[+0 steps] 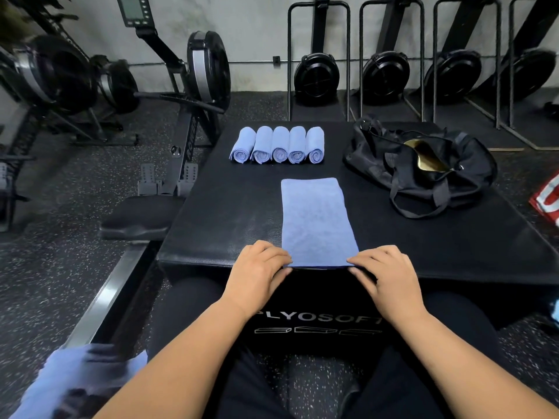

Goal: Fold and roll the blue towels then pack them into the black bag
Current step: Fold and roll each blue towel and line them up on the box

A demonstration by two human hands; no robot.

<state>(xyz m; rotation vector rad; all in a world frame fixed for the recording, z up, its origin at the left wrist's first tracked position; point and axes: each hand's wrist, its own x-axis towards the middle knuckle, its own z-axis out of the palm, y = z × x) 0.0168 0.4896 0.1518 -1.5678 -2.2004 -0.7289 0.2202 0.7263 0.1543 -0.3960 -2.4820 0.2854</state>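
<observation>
A blue towel (316, 220), folded into a long strip, lies flat on the black padded box (230, 207) and runs away from me. My left hand (257, 275) pinches its near left corner and my right hand (384, 275) pinches its near right corner, both at the box's front edge. Several rolled blue towels (279, 145) stand in a row at the far side of the box. The black bag (423, 167) sits open at the far right of the box, showing a gold lining.
More blue towels (78, 379) lie blurred on a rowing machine rail at the lower left. Rowing machines (187, 86) stand on the speckled floor to the left and along the back wall. A red and white item (549, 198) lies at the right edge.
</observation>
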